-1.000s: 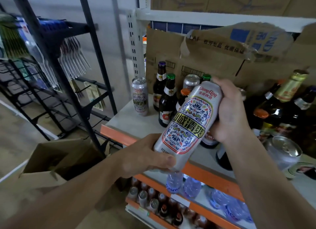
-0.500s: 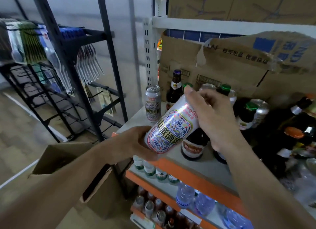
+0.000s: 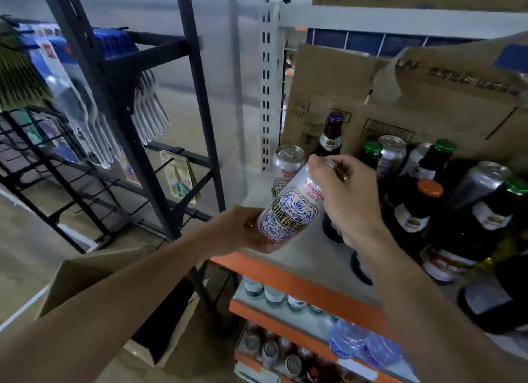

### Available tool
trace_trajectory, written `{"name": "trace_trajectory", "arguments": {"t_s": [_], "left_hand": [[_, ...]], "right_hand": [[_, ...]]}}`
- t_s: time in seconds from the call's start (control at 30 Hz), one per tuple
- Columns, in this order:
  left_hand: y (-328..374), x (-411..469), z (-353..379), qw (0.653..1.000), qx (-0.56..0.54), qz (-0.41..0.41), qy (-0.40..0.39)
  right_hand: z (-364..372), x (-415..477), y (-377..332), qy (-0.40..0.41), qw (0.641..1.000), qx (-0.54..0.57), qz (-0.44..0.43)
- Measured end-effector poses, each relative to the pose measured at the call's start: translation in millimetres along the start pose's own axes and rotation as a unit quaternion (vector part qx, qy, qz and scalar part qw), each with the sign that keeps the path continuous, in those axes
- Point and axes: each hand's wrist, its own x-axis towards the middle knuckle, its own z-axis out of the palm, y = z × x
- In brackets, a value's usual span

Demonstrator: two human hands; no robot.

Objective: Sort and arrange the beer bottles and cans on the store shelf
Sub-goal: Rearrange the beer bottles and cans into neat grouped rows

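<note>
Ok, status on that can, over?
Holding: left hand grips patterned can low, right hand grips top. Can tilted over shelf, not set down. Close behind: silver can.

The patterned can (image 3: 288,211) has travelled up and to the left. A second ago it hung in front of the shelf (image 3: 303,264), its base below the front edge. Now it is tilted over the shelf's left front corner, its top just in front of the standing silver can (image 3: 287,161). The right hand (image 3: 348,199) has shifted from the can's side to its top rim. The left hand (image 3: 237,231) has come along, holding the base.
</note>
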Motion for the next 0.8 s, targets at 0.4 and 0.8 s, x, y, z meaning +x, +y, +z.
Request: {"name": "trace_trajectory", "arguments": {"t_s": [0.4, 0.8], "left_hand": [[-36.1, 49.2, 18.7, 0.980, 0.197, 0.008, 0.031], [-56.6, 62.4, 19.8, 0.987, 0.137, 0.037, 0.079]], "right_hand": [[32.3, 5.9, 30.8, -0.066, 0.971, -0.225, -0.036], [56.2, 11.3, 47.8, 0.027, 0.983, -0.172, -0.054]]}}
